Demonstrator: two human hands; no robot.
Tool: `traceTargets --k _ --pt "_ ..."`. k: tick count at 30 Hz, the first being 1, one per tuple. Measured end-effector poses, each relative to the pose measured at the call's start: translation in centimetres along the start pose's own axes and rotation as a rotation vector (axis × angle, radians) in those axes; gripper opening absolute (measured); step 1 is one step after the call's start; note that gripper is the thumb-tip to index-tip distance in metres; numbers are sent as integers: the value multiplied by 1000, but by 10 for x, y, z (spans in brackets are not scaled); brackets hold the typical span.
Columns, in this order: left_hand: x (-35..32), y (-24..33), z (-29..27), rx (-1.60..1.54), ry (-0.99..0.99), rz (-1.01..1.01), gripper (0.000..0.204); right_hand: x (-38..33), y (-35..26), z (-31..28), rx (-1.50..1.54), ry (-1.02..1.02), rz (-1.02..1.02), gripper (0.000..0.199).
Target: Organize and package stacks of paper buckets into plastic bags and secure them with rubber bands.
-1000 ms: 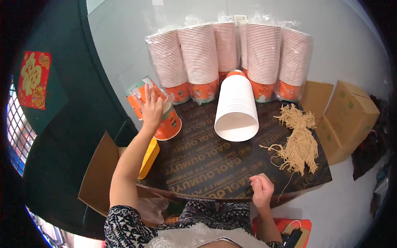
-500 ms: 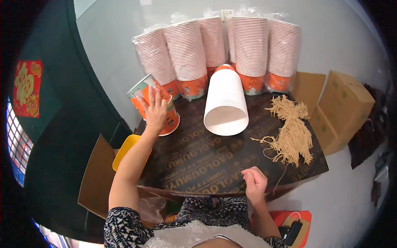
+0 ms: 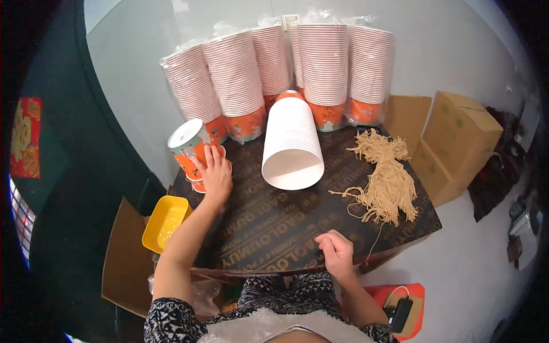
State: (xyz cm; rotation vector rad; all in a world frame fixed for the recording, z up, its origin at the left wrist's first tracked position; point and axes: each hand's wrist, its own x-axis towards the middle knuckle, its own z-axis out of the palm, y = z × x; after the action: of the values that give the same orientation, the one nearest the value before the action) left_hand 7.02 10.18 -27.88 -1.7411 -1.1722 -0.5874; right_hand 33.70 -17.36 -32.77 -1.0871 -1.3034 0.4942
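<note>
Here, left hand [image 3: 215, 174] flat on lidded orange cup [image 3: 190, 150]; right hand [image 3: 336, 253] curled, empty, on table [image 3: 269, 228].

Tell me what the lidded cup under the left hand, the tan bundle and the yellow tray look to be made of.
Lidded cup: likely printed paper, matte orange wall, pale flat lid. Tan bundle: string or fibre, with loose frayed strands. Yellow tray: probably plastic, smooth with an even glossy colour. The left hand rests against the cup.

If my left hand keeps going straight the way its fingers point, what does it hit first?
The left hand points up and away, already at the tilted orange cup. Beyond that, probably the bagged cup stacks against the wall, though depth is hard to judge.
</note>
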Motion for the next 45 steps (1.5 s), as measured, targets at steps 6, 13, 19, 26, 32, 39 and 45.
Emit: traceTargets --k 6,13,19,26,32,39,45 --pt "-6 38 -38 -661 -47 -130 19 41 2 4 -181 -2 107 12" --pt "19 7 -68 -617 81 -317 55 74 28 -2 -217 -38 92 18" --pt "91 -114 -59 -320 -516 -661 126 66 37 -6 -301 4 177 18" --pt "84 -131 -22 -398 -680 -496 127 65 45 -12 -245 -4 187 17" --pt "79 -141 -6 -454 -523 -473 116 62 41 -9 -234 -35 160 16" --pt "136 -206 -45 -875 -493 -778 89 59 52 -9 -298 -50 -54 13" --pt "135 -258 -68 -817 -516 -842 74 57 34 -6 -384 -95 -49 12"
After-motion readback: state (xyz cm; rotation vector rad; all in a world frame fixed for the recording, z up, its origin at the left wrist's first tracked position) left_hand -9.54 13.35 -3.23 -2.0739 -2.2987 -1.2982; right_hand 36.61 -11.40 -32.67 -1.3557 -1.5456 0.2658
